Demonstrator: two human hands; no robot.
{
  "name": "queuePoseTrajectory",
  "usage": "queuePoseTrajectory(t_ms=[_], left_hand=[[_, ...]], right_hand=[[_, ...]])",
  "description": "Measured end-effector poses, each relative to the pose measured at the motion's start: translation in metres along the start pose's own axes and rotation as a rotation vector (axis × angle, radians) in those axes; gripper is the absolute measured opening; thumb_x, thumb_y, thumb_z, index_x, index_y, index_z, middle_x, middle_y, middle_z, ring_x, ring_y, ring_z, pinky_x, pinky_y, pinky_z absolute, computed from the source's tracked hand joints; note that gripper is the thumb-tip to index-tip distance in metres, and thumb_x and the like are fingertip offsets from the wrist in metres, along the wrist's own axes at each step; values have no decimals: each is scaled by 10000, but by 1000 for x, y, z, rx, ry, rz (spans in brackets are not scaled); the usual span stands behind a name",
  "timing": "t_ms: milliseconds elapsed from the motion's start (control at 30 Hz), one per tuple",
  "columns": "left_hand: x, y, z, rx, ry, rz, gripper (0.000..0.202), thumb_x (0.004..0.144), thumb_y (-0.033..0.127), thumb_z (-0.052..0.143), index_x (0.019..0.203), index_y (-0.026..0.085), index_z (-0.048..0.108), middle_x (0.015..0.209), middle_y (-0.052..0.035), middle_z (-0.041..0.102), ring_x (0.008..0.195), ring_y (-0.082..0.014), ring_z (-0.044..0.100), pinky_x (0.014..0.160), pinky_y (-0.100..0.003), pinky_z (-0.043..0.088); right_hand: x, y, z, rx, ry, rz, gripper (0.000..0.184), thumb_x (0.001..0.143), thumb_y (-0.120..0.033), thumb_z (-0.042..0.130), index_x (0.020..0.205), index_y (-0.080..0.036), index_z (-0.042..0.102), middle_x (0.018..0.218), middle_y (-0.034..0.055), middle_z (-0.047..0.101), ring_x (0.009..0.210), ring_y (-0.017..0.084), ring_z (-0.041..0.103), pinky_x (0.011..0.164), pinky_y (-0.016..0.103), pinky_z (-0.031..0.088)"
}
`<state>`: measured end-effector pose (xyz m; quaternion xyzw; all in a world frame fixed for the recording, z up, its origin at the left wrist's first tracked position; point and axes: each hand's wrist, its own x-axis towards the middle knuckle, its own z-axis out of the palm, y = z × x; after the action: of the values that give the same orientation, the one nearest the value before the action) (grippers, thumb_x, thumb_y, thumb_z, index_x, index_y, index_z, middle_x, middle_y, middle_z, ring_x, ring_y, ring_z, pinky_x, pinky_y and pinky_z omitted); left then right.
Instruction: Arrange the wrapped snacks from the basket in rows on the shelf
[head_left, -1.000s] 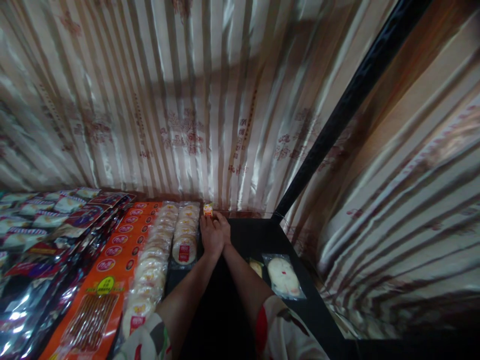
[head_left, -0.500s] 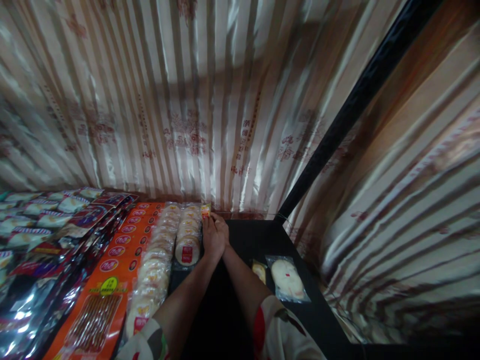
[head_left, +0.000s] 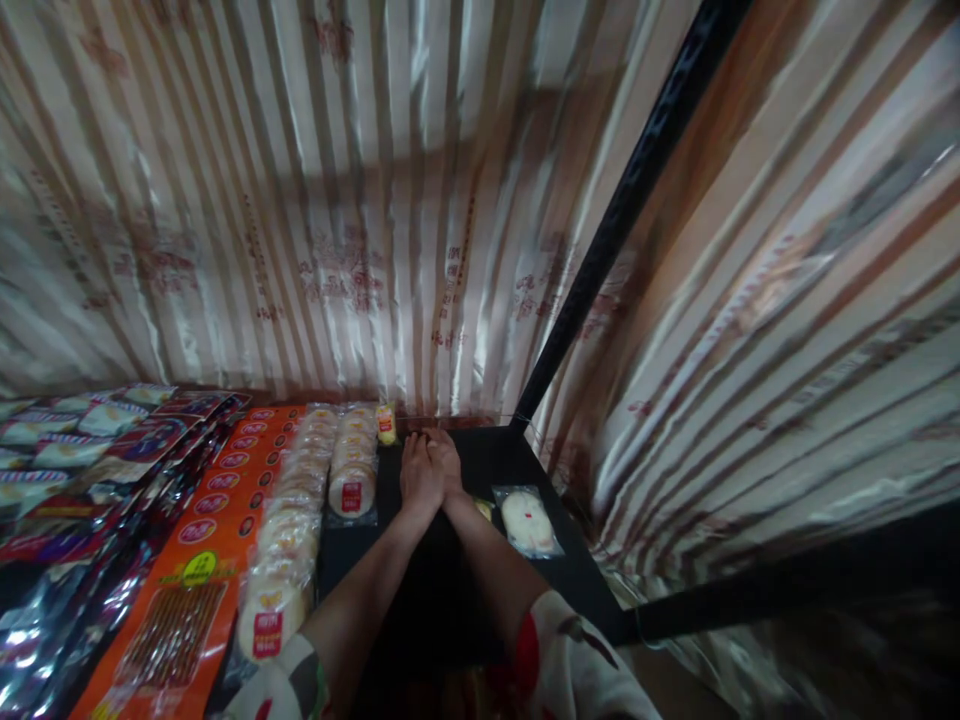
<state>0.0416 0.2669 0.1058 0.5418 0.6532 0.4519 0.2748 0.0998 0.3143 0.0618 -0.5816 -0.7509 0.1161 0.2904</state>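
My left hand (head_left: 421, 478) reaches over the black shelf (head_left: 390, 560), its fingers stretched forward. Close against it on the right is my right hand (head_left: 448, 465), partly covered, with fingers also extended. Nothing shows in either hand. Just left of my fingertips, at the back edge, stands a small yellow packet (head_left: 386, 424) with a red label. A row of round white wrapped breads (head_left: 351, 490) runs beside it, with a longer row of the same breads (head_left: 271, 610) further left. On the right lies a flat white wrapped bread (head_left: 529, 522).
An orange hanging sheet of snack sticks (head_left: 169, 600) lies left of the breads, then shiny dark packs (head_left: 60, 600). Part of a yellow packet (head_left: 484, 509) shows behind my right forearm. A black post (head_left: 600, 250) rises at the back right corner, before a striped foil curtain (head_left: 420, 200).
My hands have come away from the small yellow packet, which now stands free by the bread row. The view has swung right, so the goods appear further left.
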Motion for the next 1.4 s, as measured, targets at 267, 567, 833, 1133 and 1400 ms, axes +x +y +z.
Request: queuePoseTrajectory(t_ms=[267,567,833,1133,1400], left_hand=[[-77,41,25,128,-296,176,414,801,145,319,1154,82,525,1280,-131,481,1225,-188,386,1056,-316,274],[-138,38,45,357,-671,306,602,726,137,351,1307,-19,316,1397,-157,303,1328,-222,171,1105,-332,154],[-173,29,28,504,-689,332,677,704,168,384,1343,6,235,1441,-140,202,1341,-235,101,1105,-360,135],[-215,16,8,554,-503,398,637,717,220,469,1325,122,306,1346,-105,373,1243,-265,288,1023,-400,281],[-238,6,-27,492,-391,385,494,764,130,377,1254,169,411,1181,-96,488,1065,-239,422,940,-363,331]], right_hand=[[-76,33,-97,-174,121,250,356,757,-102,384,1038,-105,602,1061,121,608,1042,190,513,923,281,373],[-146,55,-119,-247,113,387,384,773,-143,404,1119,-98,565,1152,141,559,1071,204,514,923,282,381],[-174,39,-120,-134,184,494,492,740,-181,474,1212,-43,465,1140,168,558,1072,224,524,904,281,406],[-211,19,-125,59,153,649,507,739,-244,448,1213,-67,464,1049,154,599,871,196,619,826,290,445],[-237,-4,-119,254,182,610,502,759,-354,442,1196,-111,478,988,121,622,832,173,628,761,267,477]])
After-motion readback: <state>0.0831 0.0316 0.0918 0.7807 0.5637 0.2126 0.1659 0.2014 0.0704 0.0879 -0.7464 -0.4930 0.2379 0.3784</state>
